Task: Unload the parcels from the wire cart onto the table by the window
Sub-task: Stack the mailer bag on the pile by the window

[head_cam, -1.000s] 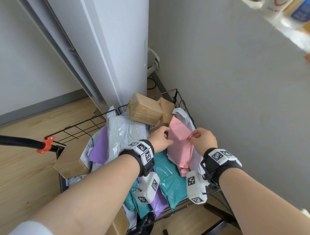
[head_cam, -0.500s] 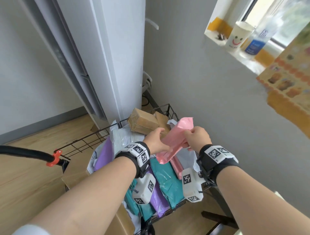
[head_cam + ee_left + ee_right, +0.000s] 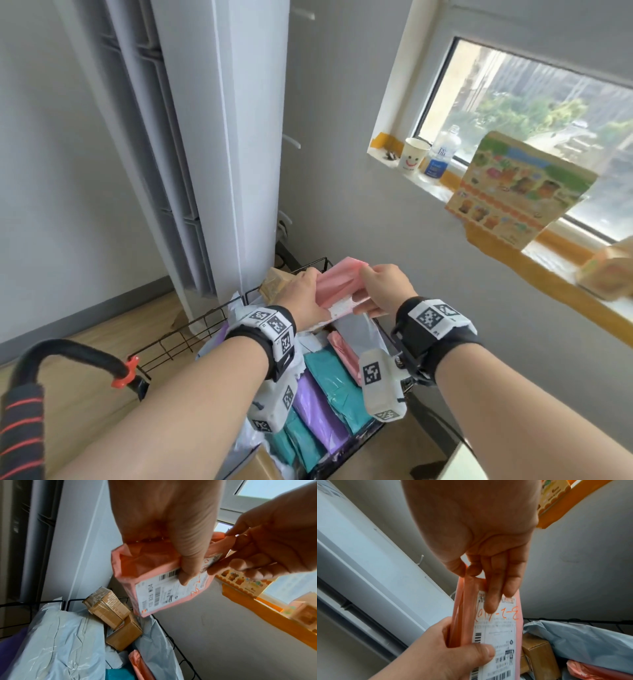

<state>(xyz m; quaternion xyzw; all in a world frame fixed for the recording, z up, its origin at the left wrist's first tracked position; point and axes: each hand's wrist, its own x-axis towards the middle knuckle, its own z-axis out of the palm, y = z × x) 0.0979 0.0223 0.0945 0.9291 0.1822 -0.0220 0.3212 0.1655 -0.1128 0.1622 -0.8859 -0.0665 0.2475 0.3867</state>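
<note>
1. I have the soft pink plastic mailer parcel (image 3: pixel 337 286) lifted clear above the black wire cart (image 3: pixel 191 337), long axis running between my hands.
2. Left hand (image 3: pixel 303 296) grips its lower end; right hand (image 3: pixel 385 287) pinches the upper edge, fingers (image 3: pixel 489 601) along the label.
3. I judge the table is off to my right, so the right hand leads.

Wire cart (image 3: pixel 191 337) – teal (image 3: pixel 337 383), purple (image 3: pixel 317 407), brown parcels (image 3: pixel 109 607) inside

- Pink parcel (image 3: pixel 337 286), white barcoded label (image 3: pixel 169 586) with orange scrawl.
- Teal mailers (image 3: pixel 334 383) and purple mailer (image 3: pixel 317 407) at six o'clock below it.
- Brown taped boxes (image 3: pixel 109 607) at ten o'clock.
- Black wire cart (image 3: pixel 178 342).
</note>
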